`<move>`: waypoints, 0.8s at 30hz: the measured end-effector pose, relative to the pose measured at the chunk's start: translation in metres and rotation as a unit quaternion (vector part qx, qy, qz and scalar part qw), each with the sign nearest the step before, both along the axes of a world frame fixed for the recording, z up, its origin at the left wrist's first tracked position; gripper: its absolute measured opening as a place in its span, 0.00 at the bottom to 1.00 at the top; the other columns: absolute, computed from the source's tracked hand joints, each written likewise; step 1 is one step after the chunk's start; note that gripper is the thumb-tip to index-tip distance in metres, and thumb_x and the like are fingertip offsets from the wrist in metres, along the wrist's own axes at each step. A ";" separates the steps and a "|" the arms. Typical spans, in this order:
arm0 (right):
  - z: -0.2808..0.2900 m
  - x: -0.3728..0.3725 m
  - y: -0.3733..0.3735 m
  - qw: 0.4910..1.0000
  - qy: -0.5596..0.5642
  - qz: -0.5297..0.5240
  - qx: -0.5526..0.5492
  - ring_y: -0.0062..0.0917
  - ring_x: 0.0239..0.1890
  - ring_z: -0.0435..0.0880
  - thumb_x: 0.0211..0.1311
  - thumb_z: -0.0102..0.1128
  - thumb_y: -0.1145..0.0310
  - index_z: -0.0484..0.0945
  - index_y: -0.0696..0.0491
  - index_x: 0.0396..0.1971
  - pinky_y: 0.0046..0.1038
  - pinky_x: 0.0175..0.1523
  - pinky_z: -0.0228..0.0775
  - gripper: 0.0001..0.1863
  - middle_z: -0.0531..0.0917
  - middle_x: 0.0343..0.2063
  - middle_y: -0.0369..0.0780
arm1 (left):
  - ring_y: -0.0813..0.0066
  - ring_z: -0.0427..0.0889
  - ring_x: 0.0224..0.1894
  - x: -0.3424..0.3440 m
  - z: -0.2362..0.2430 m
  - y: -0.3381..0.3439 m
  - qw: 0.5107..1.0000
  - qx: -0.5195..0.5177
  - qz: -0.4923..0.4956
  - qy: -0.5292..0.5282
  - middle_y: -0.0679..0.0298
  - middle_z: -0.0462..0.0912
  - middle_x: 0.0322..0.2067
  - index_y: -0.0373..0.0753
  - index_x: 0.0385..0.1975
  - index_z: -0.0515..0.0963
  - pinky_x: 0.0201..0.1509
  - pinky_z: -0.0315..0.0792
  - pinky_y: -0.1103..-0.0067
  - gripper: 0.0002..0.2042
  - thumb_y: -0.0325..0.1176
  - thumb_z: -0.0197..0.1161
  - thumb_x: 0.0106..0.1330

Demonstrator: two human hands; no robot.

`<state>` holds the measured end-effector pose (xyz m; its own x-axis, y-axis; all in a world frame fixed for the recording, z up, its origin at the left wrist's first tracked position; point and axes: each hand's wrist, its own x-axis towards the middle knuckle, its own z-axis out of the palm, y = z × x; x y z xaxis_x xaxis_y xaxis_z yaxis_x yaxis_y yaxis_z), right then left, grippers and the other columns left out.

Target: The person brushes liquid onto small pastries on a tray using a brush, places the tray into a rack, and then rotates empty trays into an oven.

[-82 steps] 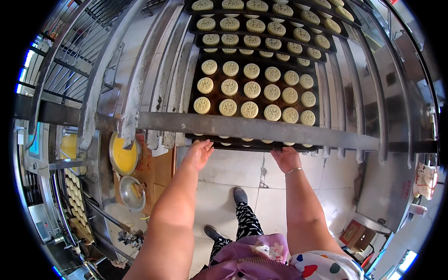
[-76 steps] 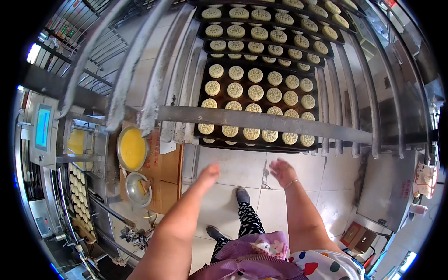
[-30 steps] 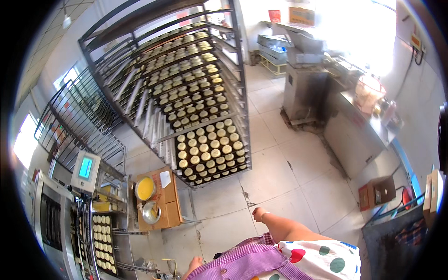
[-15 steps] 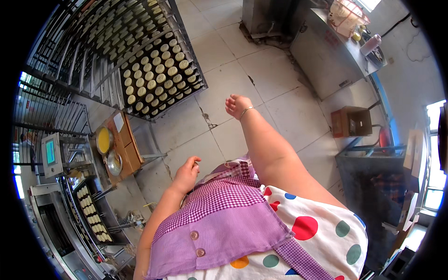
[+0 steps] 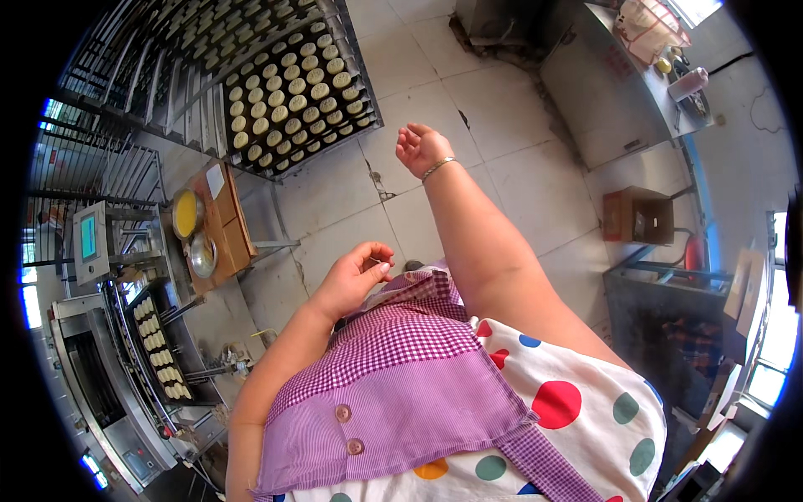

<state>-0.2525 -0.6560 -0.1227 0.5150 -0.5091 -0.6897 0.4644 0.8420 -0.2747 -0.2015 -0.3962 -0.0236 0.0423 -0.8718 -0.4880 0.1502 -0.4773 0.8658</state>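
Observation:
My left hand hangs in front of my apron, fingers loosely curled and a gap between thumb and forefinger. Nothing shows in it, though the far side of the fingers is hidden. My right hand, with a bracelet at the wrist, reaches forward over the tiled floor. Its fingers are half bent and apart, with nothing in them. Ahead on the left, nearest to the right hand but not touched, a tray of round pale pastries sits in a metal rack.
At left, a small table bears a bowl of yellow liquid and a metal bowl. Beyond its near end are a machine with a screen and another pastry tray. A cardboard box and a metal cabinet stand right.
My left hand has come up and forward, away from the apron. My right hand has moved slightly forward and left. The view has shifted a little, bringing the rack lower and to the right.

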 end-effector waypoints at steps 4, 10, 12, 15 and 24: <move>0.022 -0.006 0.015 0.988 0.051 0.097 -0.109 0.20 0.25 0.76 0.62 0.50 0.70 0.69 0.53 0.37 0.25 0.31 0.72 0.06 0.78 0.27 0.36 | 0.75 0.74 0.44 -0.005 -0.014 0.013 0.999 0.033 0.004 -0.020 0.64 0.75 0.41 0.34 0.45 0.70 0.52 0.69 0.78 0.11 0.28 0.53 0.65; 0.029 -0.068 0.061 0.779 0.200 0.420 -0.420 0.18 0.26 0.77 0.60 0.54 0.66 0.76 0.56 0.35 0.23 0.34 0.71 0.10 0.80 0.25 0.36 | 0.71 0.75 0.47 -0.011 0.023 0.019 0.990 0.003 -0.140 -0.033 0.62 0.78 0.44 0.36 0.42 0.77 0.55 0.67 0.77 0.11 0.31 0.58 0.61; 0.037 -0.103 0.082 0.698 0.215 0.506 -0.459 0.19 0.27 0.78 0.59 0.55 0.64 0.78 0.58 0.32 0.24 0.35 0.71 0.12 0.81 0.24 0.38 | 0.70 0.75 0.47 -0.007 0.035 0.022 0.980 -0.027 -0.194 -0.030 0.60 0.79 0.42 0.35 0.41 0.78 0.55 0.67 0.76 0.11 0.30 0.58 0.61; 0.054 -0.147 0.106 0.667 0.205 0.568 -0.437 0.21 0.30 0.79 0.59 0.56 0.64 0.80 0.59 0.35 0.24 0.39 0.72 0.13 0.82 0.27 0.39 | 0.68 0.76 0.46 -0.006 0.046 0.030 0.976 -0.050 -0.209 -0.036 0.59 0.81 0.39 0.34 0.40 0.79 0.54 0.68 0.75 0.11 0.30 0.59 0.59; 0.064 -0.163 0.132 0.679 0.054 0.583 -0.442 0.18 0.33 0.78 0.55 0.57 0.75 0.80 0.57 0.38 0.22 0.43 0.71 0.10 0.83 0.32 0.39 | 0.68 0.77 0.45 -0.012 0.021 0.013 0.979 -0.003 -0.102 -0.175 0.58 0.76 0.45 0.36 0.51 0.71 0.53 0.68 0.78 0.22 0.31 0.63 0.55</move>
